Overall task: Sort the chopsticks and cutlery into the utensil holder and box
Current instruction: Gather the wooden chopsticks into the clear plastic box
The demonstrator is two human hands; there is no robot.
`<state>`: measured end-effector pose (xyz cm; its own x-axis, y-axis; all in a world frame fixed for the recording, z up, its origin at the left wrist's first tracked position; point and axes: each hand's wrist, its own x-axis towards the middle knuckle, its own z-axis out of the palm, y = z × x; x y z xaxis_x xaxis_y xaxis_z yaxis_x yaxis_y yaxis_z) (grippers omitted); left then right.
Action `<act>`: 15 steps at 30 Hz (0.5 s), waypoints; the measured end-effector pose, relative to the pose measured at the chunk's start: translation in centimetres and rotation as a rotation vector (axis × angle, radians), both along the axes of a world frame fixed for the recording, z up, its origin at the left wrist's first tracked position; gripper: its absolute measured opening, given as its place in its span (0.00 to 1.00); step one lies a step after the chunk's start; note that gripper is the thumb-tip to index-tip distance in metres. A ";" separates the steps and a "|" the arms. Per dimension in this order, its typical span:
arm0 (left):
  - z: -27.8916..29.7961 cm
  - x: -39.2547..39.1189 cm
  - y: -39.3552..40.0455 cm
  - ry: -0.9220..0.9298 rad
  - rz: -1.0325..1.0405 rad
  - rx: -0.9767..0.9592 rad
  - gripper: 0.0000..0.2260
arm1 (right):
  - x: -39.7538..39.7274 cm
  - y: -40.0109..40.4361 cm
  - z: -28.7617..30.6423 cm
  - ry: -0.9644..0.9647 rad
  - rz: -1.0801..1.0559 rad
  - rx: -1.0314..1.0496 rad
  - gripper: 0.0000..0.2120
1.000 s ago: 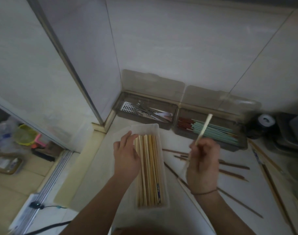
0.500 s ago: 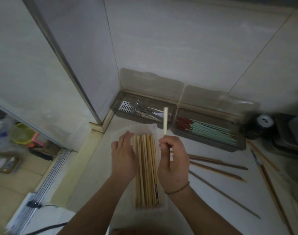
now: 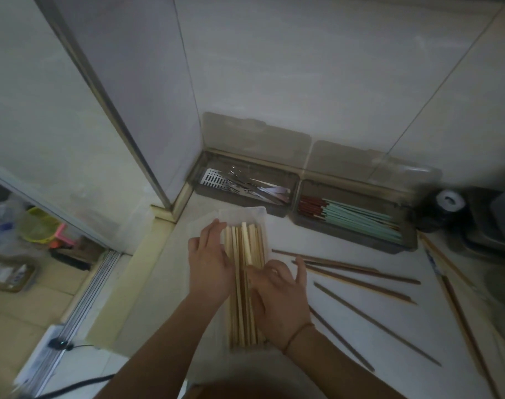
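Pale bamboo chopsticks lie lengthwise in the clear plastic box at the counter's near edge, and both hands are on them. The left hand rests flat along the left side of the bundle, fingers straight and together, steadying box and sticks. The right hand sits over the bundle's right side with its fingers loosely spread; the thumb and forefinger seem to be settling one light stick into the row (whether they pinch it I cannot tell).

So the step in hand looks like laying a pale chopstick among its fellows. Several dark wooden chopsticks lie scattered on the counter to the right, well apart from the box. Behind them the utensil holder already carries green and red-ended chopsticks in one compartment and metal cutlery in the other.

Next, I judge, the right hand must let go, reach right, and gather a dark stick for the holder.
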<state>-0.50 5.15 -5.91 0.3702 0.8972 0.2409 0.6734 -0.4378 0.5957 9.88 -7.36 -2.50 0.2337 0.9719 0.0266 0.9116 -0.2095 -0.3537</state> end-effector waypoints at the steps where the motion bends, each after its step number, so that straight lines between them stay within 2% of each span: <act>1: 0.0 0.0 0.0 -0.005 0.001 -0.003 0.23 | 0.0 0.0 0.3 -0.085 0.032 -0.084 0.19; 3: 0.3 0.1 -0.2 -0.015 0.007 -0.018 0.23 | -0.5 0.2 1.1 -0.183 0.093 -0.214 0.21; 6: 0.5 0.0 -0.4 -0.021 0.004 -0.023 0.22 | -1.1 0.4 2.4 -0.257 0.185 -0.407 0.15; 7: 0.5 0.0 -0.4 -0.016 0.003 -0.023 0.22 | -1.2 0.3 2.5 -0.248 0.202 -0.404 0.13; 9: 0.4 0.0 -0.4 -0.015 0.002 -0.032 0.22 | -0.6 -0.5 2.3 -0.208 0.198 -0.300 0.11; 13: 0.6 0.1 -0.4 -0.020 0.010 -0.035 0.24 | 1.9 -4.3 -0.5 0.114 0.100 0.171 0.09; 15: 0.6 0.2 -0.5 -0.013 0.019 -0.037 0.23 | 3.6 -6.5 -1.4 0.070 -0.046 0.201 0.09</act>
